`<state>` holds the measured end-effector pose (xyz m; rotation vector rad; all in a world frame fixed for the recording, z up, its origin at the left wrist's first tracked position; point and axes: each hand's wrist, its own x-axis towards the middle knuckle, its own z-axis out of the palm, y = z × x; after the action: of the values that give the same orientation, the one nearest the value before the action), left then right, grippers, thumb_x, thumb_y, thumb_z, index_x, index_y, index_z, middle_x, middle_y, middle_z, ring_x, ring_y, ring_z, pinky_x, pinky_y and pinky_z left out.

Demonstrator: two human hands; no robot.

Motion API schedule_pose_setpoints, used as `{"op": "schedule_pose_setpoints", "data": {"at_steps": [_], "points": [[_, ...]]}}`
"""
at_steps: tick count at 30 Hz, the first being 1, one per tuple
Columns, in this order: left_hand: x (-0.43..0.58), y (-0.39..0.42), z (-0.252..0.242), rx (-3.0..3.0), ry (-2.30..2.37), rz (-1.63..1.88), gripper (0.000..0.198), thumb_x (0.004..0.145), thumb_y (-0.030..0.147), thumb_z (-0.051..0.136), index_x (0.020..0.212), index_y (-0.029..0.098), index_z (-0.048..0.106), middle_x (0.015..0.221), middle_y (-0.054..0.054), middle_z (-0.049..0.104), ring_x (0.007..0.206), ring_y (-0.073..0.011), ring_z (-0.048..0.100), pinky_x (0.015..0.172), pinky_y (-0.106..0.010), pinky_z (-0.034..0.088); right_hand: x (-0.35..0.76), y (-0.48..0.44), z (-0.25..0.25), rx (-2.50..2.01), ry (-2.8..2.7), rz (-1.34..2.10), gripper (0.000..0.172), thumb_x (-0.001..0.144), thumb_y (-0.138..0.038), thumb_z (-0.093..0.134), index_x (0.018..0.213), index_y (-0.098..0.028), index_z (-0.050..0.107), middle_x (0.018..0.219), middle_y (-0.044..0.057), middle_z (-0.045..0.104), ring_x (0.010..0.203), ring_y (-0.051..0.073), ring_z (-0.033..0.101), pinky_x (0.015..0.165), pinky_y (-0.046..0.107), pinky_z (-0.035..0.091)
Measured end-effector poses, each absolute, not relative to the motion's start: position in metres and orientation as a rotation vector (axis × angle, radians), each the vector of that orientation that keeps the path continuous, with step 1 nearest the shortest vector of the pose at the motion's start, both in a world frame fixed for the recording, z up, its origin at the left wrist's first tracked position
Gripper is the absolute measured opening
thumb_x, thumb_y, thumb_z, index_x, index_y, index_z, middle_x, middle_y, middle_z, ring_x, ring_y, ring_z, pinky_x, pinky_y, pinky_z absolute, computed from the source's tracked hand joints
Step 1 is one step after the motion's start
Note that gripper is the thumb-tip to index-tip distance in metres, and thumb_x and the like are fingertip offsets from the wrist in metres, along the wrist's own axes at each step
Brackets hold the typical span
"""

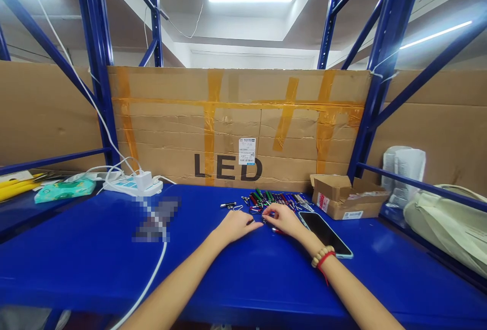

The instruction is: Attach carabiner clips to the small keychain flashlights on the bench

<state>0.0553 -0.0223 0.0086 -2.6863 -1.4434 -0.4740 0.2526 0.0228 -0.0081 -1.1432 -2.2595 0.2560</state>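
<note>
Reaching over a blue worktop (91, 264) with left hand (236, 226) and right hand (284, 220) close together, just in front of small, shiny, multicoloured pieces (271, 198) heaped before cardboard (171, 137) marked LED. Impossible to tell either grip's state, apart or clamped.

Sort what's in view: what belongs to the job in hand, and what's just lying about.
Apparently in the job:
- pile of small coloured pieces, just beyond the left hand and right hand
- red piece by the right hand

Probably just lying about:
- phone
- power strip
- green packet
- cream bag
</note>
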Motion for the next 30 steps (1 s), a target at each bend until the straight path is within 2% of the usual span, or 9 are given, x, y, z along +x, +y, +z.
{"op": "schedule_pose_setpoints", "data": {"at_steps": [8,14,30], "points": [[0.0532,-0.0208,0.0082,-2.681,-1.435,-0.574,0.036,0.085,0.048,0.045,0.072,0.017,0.059,0.069,-0.003,0.065,0.063,-0.0154,0.059,0.054,-0.023,0.032,0.2518,0.0206,-0.0056,-1.156,-2.27,0.257,0.017,0.079,-0.03,0.055,0.08,-0.018,0.067,0.081,0.004,0.066,0.065,0.013,0.056,0.062,0.025,0.043],[0.0544,-0.0239,0.0103,-2.576,-1.447,-0.655,0.039,0.091,0.042,0.034,0.068,0.017,0.054,0.065,-0.003,0.063,0.062,-0.0158,0.06,0.055,-0.024,0.033,0.2512,0.0181,-0.0027,-1.135,-2.296,0.286,0.016,0.079,-0.029,0.054,0.082,-0.018,0.066,0.084,0.004,0.066,0.063,0.013,0.055,0.06,0.025,0.042],[0.0573,-0.0166,0.0031,-2.577,-1.41,-0.69,0.039,0.089,0.043,0.039,0.066,0.017,0.056,0.059,-0.002,0.063,0.058,-0.0141,0.058,0.053,-0.023,0.03,0.25,0.0169,-0.0025,-1.142,-2.296,0.223,0.014,0.079,-0.029,0.057,0.08,-0.019,0.067,0.08,0.003,0.066,0.059,0.011,0.055,0.056,0.023,0.041]]}}
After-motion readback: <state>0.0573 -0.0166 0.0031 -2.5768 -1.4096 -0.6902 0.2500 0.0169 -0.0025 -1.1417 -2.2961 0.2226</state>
